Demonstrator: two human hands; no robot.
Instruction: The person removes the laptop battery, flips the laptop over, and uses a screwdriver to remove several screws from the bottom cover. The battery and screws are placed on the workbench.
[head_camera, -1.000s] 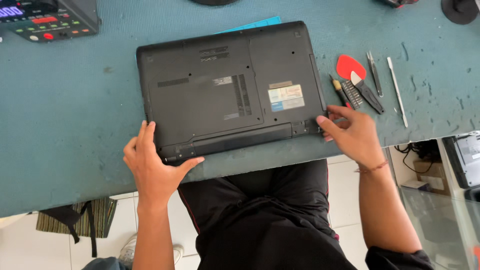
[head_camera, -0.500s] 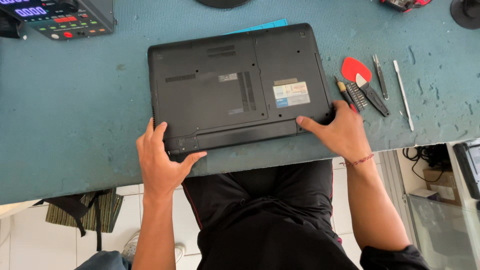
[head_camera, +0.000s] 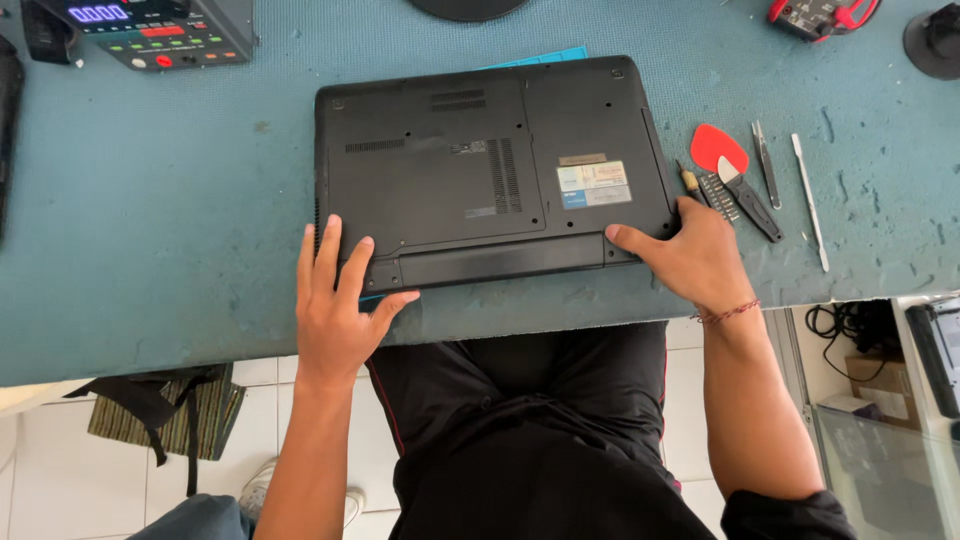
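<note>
A black laptop (head_camera: 480, 170) lies upside down on the teal work table (head_camera: 150, 230), its long battery strip (head_camera: 490, 265) along the near edge. My left hand (head_camera: 335, 310) lies flat at the laptop's near left corner, fingers spread onto the case and thumb beside the battery strip. My right hand (head_camera: 690, 255) presses on the near right corner, thumb stretched along the end of the battery strip. Neither hand holds anything loose.
Right of the laptop lie a red pry pick (head_camera: 717, 147), a small screwdriver (head_camera: 690, 182), tweezers (head_camera: 765, 165), a knife-like tool (head_camera: 750, 200) and a thin metal spudger (head_camera: 810, 200). A bench power supply (head_camera: 150, 30) stands far left, a red meter (head_camera: 820, 14) far right.
My right hand has slid left from the laptop's right edge onto its near right corner. My left hand has crept further onto the case. The view has shifted slightly.
</note>
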